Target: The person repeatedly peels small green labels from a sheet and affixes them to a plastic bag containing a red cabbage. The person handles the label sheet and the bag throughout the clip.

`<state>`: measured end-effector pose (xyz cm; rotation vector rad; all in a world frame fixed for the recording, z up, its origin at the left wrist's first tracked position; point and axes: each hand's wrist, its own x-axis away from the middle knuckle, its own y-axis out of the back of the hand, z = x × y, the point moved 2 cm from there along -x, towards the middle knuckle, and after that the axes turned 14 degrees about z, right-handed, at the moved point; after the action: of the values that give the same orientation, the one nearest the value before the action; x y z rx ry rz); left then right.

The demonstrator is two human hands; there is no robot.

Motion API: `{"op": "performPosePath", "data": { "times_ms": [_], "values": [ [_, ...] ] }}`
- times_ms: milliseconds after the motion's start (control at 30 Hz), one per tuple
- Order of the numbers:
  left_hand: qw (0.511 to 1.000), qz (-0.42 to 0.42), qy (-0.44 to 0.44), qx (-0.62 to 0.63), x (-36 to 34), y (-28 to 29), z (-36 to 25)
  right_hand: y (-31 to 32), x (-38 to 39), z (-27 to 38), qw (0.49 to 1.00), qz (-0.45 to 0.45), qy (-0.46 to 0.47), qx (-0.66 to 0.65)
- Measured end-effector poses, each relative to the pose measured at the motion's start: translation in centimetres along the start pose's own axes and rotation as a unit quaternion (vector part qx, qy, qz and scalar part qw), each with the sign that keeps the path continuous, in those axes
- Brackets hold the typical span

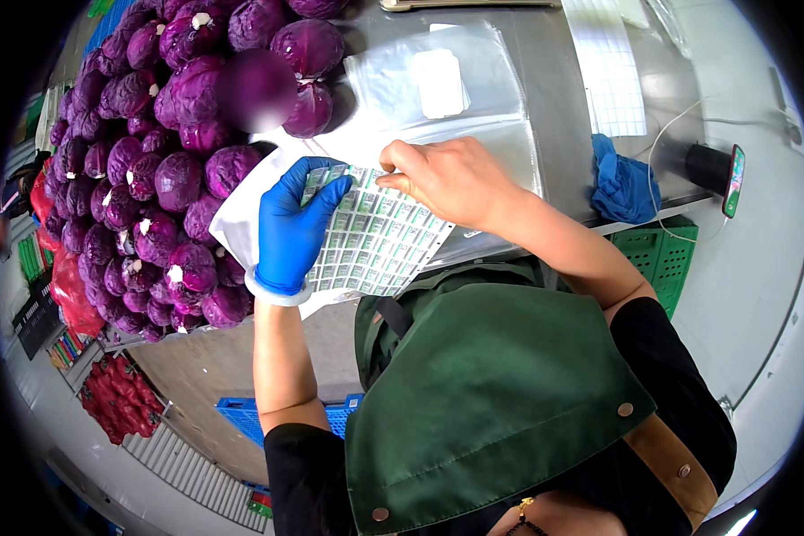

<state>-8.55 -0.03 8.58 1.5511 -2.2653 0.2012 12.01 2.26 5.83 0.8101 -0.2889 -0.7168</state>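
Dark green apron (500, 393) cloth, with metal snaps (625, 409) at its corners, fills the foreground toward 6 o'clock. Going left to right, red mesh sacks (121, 397) lie at 8 o'clock, and a large heap of purple cabbages (179, 179) spreads at 10 o'clock. Just right of the heap, the blue-gloved left hand (295, 228), a white band (279, 289) round its wrist, has its grip pinching the upper left of a label sheet (375, 241); that sheet, covered in rows of small green-and-white labels, slants near the clock's centre. At 1 o'clock the bare right hand (456, 183) curls thumb and forefinger at the sheet's upper edge; whether its grip is pinching anything, I cannot tell. Beyond it, clear plastic bags (491, 80) lie on the grey metal bench (558, 107). One crumpled blue cloth (623, 183) is at 2 o'clock, a green crate (674, 263) at 3, and a phone (734, 181) between those directions, farther out.
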Motion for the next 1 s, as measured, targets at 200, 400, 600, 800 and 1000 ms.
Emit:
{"op": "performPosePath", "data": {
  "times_ms": [200, 400, 600, 800, 1000],
  "values": [
    [0.999, 0.019, 0.03, 0.011, -1.0, 0.3, 1.2, -1.2, 1.1, -0.2, 0.982, -0.105, 0.105, 0.116],
    [0.995, 0.047, 0.08, -0.039, -3.3, 3.6, 6.2, 0.1, 2.3, -3.0, 0.854, -0.292, -0.147, -0.404],
    [0.829, 0.014, -0.026, -0.558, -3.5, 3.9, 9.7, -4.5, 7.4, -6.8, 0.809, -0.055, -0.349, -0.47],
    [0.891, 0.04, -0.184, -0.413, -3.3, -3.8, 9.1, -8.5, 7.6, -9.0, 0.822, -0.122, -0.348, -0.434],
    [0.855, 0.259, -0.169, -0.417, -3.7, -9.3, 14.1, -9.8, 5.8, -11.3, 0.882, -0.064, -0.431, -0.18]
  ]
}}
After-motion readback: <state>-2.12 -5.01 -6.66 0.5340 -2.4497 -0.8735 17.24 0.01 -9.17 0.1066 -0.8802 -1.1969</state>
